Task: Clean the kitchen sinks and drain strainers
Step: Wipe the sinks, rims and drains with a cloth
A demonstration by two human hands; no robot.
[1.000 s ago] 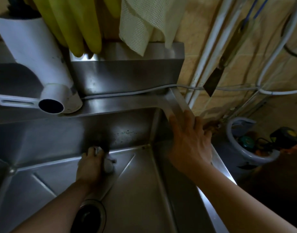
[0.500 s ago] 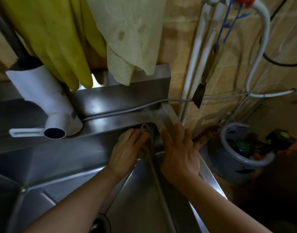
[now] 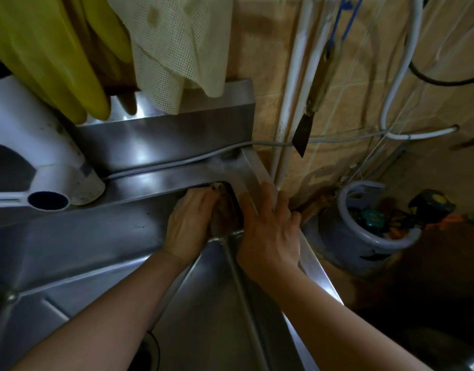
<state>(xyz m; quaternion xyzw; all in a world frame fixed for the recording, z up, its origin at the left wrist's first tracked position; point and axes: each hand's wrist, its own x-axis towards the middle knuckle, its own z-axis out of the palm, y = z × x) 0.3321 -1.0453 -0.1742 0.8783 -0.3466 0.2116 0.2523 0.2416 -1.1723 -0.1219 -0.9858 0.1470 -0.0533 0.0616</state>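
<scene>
A stainless steel sink (image 3: 77, 236) fills the lower left of the head view. My left hand (image 3: 190, 220) presses a brownish scrub pad (image 3: 224, 212) into the sink's far right corner, fingers curled over it. The pad is mostly hidden under the hand. My right hand (image 3: 268, 231) rests flat on the sink's right rim (image 3: 260, 172), fingers spread and straight. The drain strainer (image 3: 150, 352) shows as a dark ring at the bottom, partly behind my left forearm.
A white tap spout (image 3: 48, 200) juts out at the left over the back ledge. Yellow rubber gloves (image 3: 56, 57) and a mesh cloth (image 3: 177, 46) hang above. A scraper (image 3: 303, 132) hangs by white pipes. A blue gas cylinder (image 3: 364, 228) stands right of the sink.
My left hand moved with the pad from the sink floor near the back wall up into the far right corner. My right hand stayed on the rim. The camera came closer.
</scene>
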